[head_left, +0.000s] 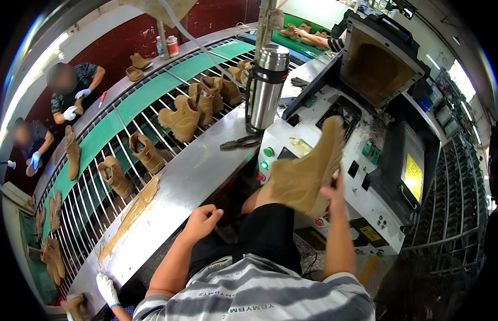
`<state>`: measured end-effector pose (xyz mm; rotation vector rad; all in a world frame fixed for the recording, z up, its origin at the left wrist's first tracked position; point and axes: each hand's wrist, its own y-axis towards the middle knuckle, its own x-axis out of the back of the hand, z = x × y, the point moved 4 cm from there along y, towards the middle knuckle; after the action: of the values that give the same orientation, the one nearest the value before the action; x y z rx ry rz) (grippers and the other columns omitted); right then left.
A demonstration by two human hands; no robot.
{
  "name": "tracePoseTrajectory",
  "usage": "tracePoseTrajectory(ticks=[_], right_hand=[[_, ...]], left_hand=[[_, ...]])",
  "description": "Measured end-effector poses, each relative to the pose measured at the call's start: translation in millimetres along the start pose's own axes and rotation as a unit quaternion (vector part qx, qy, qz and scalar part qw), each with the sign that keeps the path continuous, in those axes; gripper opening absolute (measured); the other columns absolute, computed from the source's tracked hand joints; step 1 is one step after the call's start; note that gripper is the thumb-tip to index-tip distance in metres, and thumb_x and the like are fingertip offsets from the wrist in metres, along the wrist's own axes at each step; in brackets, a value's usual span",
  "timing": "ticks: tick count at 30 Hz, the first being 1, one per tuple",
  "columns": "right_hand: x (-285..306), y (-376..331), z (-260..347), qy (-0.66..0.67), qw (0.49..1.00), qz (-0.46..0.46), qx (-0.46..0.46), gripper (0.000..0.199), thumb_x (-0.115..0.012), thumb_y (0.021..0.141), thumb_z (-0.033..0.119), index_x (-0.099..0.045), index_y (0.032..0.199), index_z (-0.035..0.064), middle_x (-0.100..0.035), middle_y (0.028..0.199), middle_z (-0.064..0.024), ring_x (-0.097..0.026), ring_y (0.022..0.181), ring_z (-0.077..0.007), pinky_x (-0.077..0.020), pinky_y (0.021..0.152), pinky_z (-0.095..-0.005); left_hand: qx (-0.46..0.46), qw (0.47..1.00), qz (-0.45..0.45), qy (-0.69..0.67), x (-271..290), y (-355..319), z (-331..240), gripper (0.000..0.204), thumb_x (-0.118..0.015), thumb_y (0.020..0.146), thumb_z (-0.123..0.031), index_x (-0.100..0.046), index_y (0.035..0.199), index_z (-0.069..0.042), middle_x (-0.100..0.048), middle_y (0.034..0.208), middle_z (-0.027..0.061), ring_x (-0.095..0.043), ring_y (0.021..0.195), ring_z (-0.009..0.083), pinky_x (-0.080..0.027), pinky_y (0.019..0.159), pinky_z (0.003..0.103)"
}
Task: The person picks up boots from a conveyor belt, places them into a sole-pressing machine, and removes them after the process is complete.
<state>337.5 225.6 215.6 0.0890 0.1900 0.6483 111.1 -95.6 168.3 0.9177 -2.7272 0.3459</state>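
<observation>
**Boot held up at the press, left hand idle on the bench edge**

Station: a white machine with a raised padded lid and a dark opening in its top deck. Green lit button on its front left corner.

Right hand: raised, fingers spread and wrapped round the back of a tan suede boot. The boot is off any surface, tilted, one end pointing up toward the dark opening, the other end down near the person's knee. Grip looks firm but loose-fingered; the thumb side is hidden behind the boot.

Left hand: curled into a soft fist, holding nothing, resting at the edge of the steel bench.

Around: pliers lie on the bench near a tall steel flask. Beyond the bench, a green-edged roller conveyor carries more tan boots. Two people in gloves work on its far side; another gloved hand shows at lower left.

Judgement on handling: the boot looks soft and liable to fold, so one hand at the back gives little control of the far end. Bringing the free left hand under it would steady it. Any approach to the opening wants the boot square to it, with fingers kept clear of the lid's path. The pliers and flask are well apart from the boot and pose no snag.
</observation>
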Motion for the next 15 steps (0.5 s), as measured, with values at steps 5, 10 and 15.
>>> tracePoseTrajectory(ticks=[5, 10, 15], right_hand=[[88.2, 134.2, 69.5, -0.279, 0.946, -0.158, 0.055, 0.098, -0.074, 0.065, 0.014, -0.025, 0.151, 0.0087, -0.048, 0.138, -0.0162, -0.051, 0.119, -0.0292, -0.044, 0.097, -0.0361], [105.7, 257.1, 108.9, -0.47, 0.84, -0.268, -0.039, 0.103, -0.075, 0.061, 0.032, -0.028, 0.148, 0.0039, -0.05, 0.136, -0.0234, -0.054, 0.119, -0.0331, -0.0447, 0.097, -0.0381], [115.7, 334.7, 70.5, -0.601, 0.733, -0.29, -0.128, 0.109, -0.074, 0.054, 0.043, -0.033, 0.142, -0.0066, -0.051, 0.133, -0.0287, -0.053, 0.122, -0.0372, -0.0441, 0.099, -0.0391]], left_hand=[[-0.007, 0.977, -0.199, 0.074, 28.7, 34.4, 102.8, 0.033, -0.064, 0.088, -0.019, -0.053, 0.064, 0.002, -0.047, 0.053, 0.0087, -0.042, 0.052, 0.0132, -0.037, 0.05, 0.033], [0.009, 0.937, -0.325, 0.128, 55.6, 40.9, 164.3, 0.037, -0.063, 0.085, -0.017, -0.046, 0.058, 0.001, -0.044, 0.05, 0.0134, -0.04, 0.046, 0.0195, -0.035, 0.048, 0.036], [0.027, 0.923, -0.357, 0.138, 49.9, 46.8, 178.8, 0.037, -0.064, 0.082, -0.016, -0.045, 0.055, 0.0, -0.04, 0.048, 0.0115, -0.037, 0.043, 0.017, -0.033, 0.045, 0.035]])
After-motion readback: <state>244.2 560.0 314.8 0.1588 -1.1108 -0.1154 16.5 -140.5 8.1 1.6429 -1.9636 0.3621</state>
